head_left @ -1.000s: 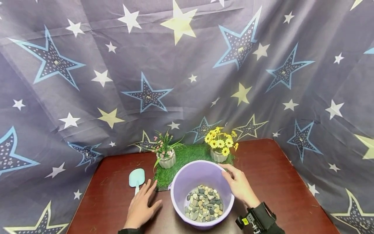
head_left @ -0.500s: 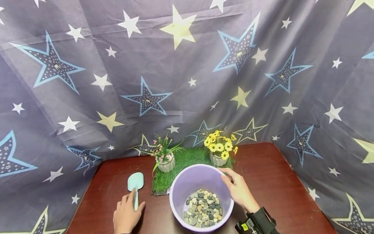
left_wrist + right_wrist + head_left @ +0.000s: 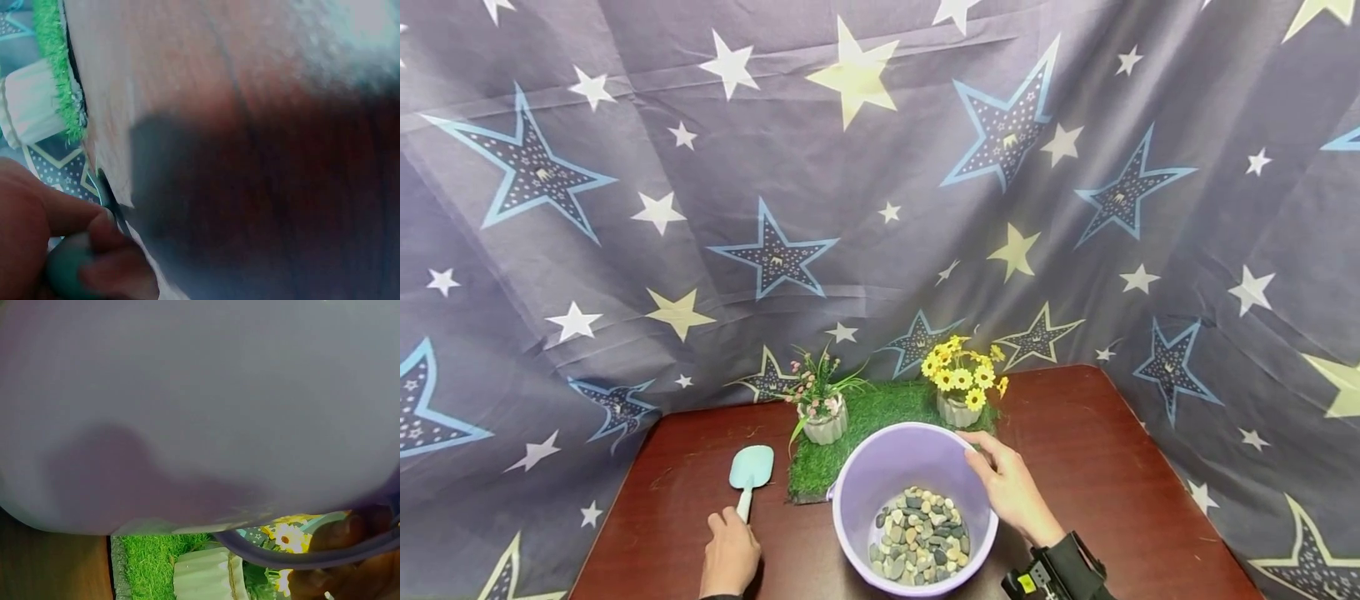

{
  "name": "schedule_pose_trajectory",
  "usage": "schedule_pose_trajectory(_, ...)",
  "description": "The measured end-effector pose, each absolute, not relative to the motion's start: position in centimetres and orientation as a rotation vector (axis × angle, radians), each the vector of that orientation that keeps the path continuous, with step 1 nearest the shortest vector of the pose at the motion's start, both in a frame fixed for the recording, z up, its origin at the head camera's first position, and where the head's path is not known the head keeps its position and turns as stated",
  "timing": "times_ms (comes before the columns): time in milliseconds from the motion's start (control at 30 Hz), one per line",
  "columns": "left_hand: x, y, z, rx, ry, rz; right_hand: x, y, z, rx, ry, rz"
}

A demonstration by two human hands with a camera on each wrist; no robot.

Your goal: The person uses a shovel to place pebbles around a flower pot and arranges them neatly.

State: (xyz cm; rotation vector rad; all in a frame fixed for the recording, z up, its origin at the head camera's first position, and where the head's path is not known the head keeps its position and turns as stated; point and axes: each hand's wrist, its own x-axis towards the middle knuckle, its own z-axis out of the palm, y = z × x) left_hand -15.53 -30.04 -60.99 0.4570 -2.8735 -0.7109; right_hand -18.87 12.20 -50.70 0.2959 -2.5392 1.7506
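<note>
A lilac plastic bucket [image 3: 857, 483] stands at the table's front middle, with several grey and tan pebbles [image 3: 917, 535] in its bottom. My right hand [image 3: 1009, 486] grips its far right rim, thumb inside; in the right wrist view the bucket wall [image 3: 187, 406] fills the frame. To the left lies a small turquoise shovel [image 3: 751, 468], blade pointing away. My left hand [image 3: 730, 560] is curled round its handle, and in the left wrist view the fingers [image 3: 94, 262] wrap the teal handle [image 3: 65, 269].
Behind the bucket a green turf mat [image 3: 872, 417] carries a white pot of pink flowers [image 3: 822, 408] and a white pot of yellow daisies [image 3: 961, 385]. The brown table [image 3: 1112, 467] is walled by a star-printed cloth [image 3: 880, 183] at the back and sides.
My left hand moved left from flat on the table beside the bucket to the shovel's handle and closed round it. The right hand stayed on the bucket rim.
</note>
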Motion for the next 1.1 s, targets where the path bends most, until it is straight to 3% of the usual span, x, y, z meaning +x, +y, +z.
schedule_pose_trajectory(167, -15.8, -30.5, -59.5, 0.384, -2.694, -0.67, -18.9, 12.2, -50.7, 0.307, -2.53, 1.765)
schedule_pose_trajectory(333, -17.1, -30.0, -54.9, 0.237, -2.532, -0.603, -19.0, 12.2, -50.8, 0.301, -2.537, 1.774)
schedule_pose_trajectory(633, -17.5, -23.6, -46.4, -0.276, -2.349, -0.54, -18.9, 12.2, -50.6, 0.302, -2.539, 1.791)
schedule_pose_trajectory(900, -17.2, -19.3, -44.2, -0.616, -2.35, -0.478, -19.2, 12.2, -50.5, 0.314, -2.545, 1.79)
schedule_pose_trajectory(1100, -17.0, -18.2, -44.6, -0.701, -2.379, -0.432, -18.9, 12.3, -50.5, 0.325, -2.549, 1.806)
